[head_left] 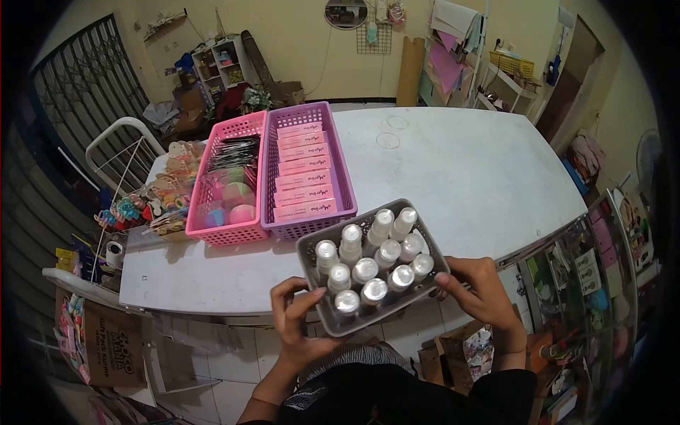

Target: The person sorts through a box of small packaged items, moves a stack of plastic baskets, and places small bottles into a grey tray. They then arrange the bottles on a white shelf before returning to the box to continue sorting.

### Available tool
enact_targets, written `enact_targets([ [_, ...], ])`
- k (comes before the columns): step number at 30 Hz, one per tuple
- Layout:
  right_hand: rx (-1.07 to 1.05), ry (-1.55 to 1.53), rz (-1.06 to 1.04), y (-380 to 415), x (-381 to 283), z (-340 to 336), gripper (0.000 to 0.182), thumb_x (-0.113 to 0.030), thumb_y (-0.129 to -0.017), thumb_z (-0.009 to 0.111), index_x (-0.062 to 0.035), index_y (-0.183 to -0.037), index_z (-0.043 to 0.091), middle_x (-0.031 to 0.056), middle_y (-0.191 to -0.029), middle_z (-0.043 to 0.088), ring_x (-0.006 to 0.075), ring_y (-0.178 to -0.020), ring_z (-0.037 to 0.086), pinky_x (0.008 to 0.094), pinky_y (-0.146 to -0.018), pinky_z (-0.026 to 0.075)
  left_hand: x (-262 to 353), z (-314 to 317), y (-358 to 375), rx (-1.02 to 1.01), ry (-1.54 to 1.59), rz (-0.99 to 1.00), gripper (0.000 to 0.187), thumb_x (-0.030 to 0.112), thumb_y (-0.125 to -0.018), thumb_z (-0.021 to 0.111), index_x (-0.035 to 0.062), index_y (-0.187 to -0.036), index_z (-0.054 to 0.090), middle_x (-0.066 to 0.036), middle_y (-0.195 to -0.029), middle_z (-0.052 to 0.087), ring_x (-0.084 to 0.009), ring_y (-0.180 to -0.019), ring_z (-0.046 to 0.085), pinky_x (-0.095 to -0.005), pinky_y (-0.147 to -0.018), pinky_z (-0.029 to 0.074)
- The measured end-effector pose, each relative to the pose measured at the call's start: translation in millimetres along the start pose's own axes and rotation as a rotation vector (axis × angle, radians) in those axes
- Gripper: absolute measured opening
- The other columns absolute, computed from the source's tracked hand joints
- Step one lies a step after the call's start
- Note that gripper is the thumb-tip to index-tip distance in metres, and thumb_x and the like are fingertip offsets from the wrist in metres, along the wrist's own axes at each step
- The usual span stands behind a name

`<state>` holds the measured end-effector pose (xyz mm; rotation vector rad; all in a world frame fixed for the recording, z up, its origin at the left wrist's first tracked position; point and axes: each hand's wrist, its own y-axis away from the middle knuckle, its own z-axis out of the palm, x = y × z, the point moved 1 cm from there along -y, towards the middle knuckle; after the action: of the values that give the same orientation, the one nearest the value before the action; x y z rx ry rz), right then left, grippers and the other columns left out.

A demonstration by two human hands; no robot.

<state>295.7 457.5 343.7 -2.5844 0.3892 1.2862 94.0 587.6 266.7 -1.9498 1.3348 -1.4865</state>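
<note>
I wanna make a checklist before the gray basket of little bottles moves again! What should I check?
1. Left hand holding the gray basket: ok, at its left side.
2. Right hand holding it too: ok, thumb at the right rim.
3. Bottles inside the basket, caps up: ok.
4. Gray basket wholly over the table: not ok, its near side appears past the edge.
5. Caps screwed tight: cannot tell.
6. Pink boxes inside the purple basket: ok.

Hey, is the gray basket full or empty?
Mostly full: bottles with shiny caps stand close together across the gray basket, leaving small gaps.
</note>
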Motion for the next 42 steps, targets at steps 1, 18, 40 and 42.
enact_targets([
  [1,0.028,0.028,0.009,-1.1,0.9,-3.1,0.038,-0.029,-0.086,0.046,0.0061,-0.096,0.057,0.0143,-0.059,0.057,0.0172,-0.055,0.059,0.0280,-0.051,0.044,2.3,4.0,-0.2,-0.017,0.008,0.005,0.077,0.030,-0.046,0.083,0.0090,-0.107,0.042,-0.014,-0.101,0.036,-0.0243,-0.091,0.044,-0.0331,-0.071,0.044],
  [18,-0.047,-0.138,0.101,-107.2,48.1,-69.7,0.026,-0.014,-0.085,0.045,0.0082,-0.090,0.056,0.0095,-0.075,0.058,0.0146,-0.057,0.060,0.0248,-0.053,0.052,50.6,70.0,-25.3,-0.310,0.122,0.007,0.074,0.015,-0.065,0.071,0.0038,-0.126,0.032,-0.022,-0.105,0.032,-0.0306,-0.096,0.036,-0.0370,-0.083,0.034],
  [40,0.026,0.172,-0.209,-276.0,71.6,-77.0,0.020,-0.012,-0.080,0.054,0.0057,-0.088,0.059,0.0128,-0.071,0.062,0.0183,-0.054,0.061,0.0274,-0.047,0.051,-1.8,138.7,-110.0,-0.263,-0.110,-0.183,0.079,0.005,-0.069,0.061,0.0061,-0.130,0.011,-0.030,-0.112,0.021,-0.0484,-0.093,0.044,-0.0463,-0.077,0.042],
  [42,0.019,0.168,-0.241,-288.8,72.4,-75.4,0.020,-0.012,-0.079,0.054,0.0056,-0.087,0.060,0.0122,-0.071,0.062,0.0177,-0.053,0.061,0.0271,-0.045,0.050,-8.5,144.8,-115.2,-0.217,-0.140,-0.207,0.077,0.006,-0.069,0.061,0.0059,-0.129,0.012,-0.030,-0.113,0.021,-0.0493,-0.091,0.044,-0.0468,-0.075,0.042],
])
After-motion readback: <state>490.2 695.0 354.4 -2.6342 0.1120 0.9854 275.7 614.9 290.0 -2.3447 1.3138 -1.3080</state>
